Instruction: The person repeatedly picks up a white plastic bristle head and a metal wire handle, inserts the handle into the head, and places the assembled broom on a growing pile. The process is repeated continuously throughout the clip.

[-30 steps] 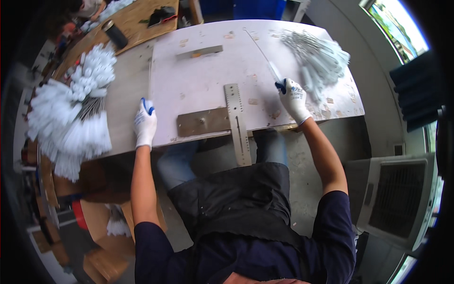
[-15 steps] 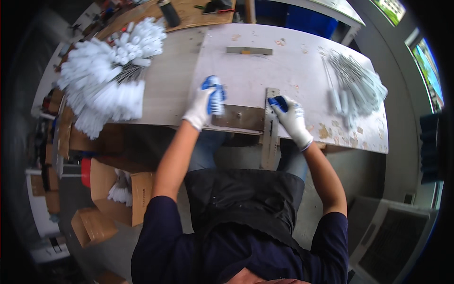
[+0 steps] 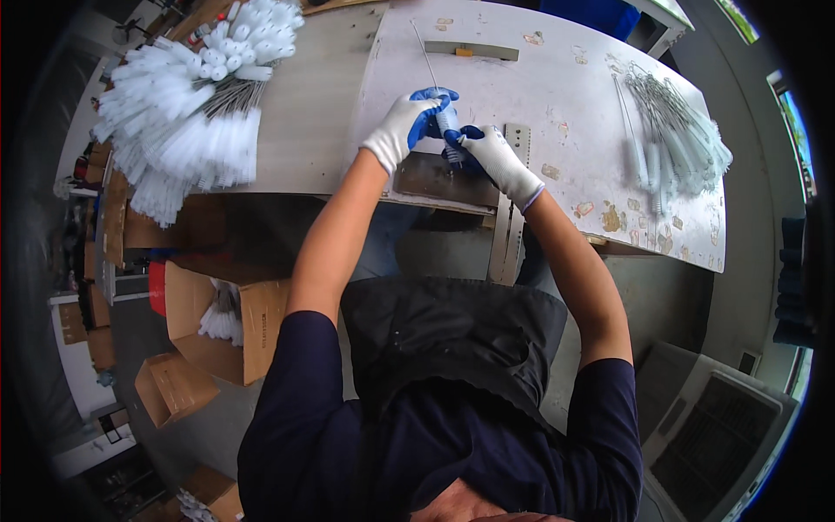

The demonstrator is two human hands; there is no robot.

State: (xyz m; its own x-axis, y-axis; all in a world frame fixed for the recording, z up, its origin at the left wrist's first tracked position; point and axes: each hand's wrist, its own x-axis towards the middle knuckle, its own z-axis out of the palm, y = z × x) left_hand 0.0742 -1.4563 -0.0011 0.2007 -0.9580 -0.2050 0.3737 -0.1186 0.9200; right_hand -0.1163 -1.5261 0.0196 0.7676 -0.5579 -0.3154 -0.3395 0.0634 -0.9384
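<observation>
1. Your left hand (image 3: 404,129) is clamped around the upper bristles of a white wire-handled brush (image 3: 447,121), its blue-coated fingers wrapped about the shaft.
2. Your right hand (image 3: 497,161) is closed on the lower bristles, fingers pinching just beside your left.
3. You have the brush over the middle of the desk (image 3: 317,130), near its front edge, tilted so that the wire handle points to the far side and passes close by the left end of a flat metal strip (image 3: 491,52).
4. Below your hands a metal plate (image 3: 424,181) lies along the front edge. The perforated metal bar (image 3: 506,244) at its right end runs past that edge toward your apron (image 3: 452,335); your right hand partly covers it, and you cannot tell whether they touch.
5. On your left, a broad stretch of desk surface separates your hand from the big brush heap (image 3: 196,130), which reaches the front edge.
6. On your right, another stretch of worn surface runs to the smaller brush pile (image 3: 683,152), set near the right edge, handles toward the far side.
7. Below the front edge, at your left, a cardboard box (image 3: 263,329) stands well apart from your forearm.
</observation>
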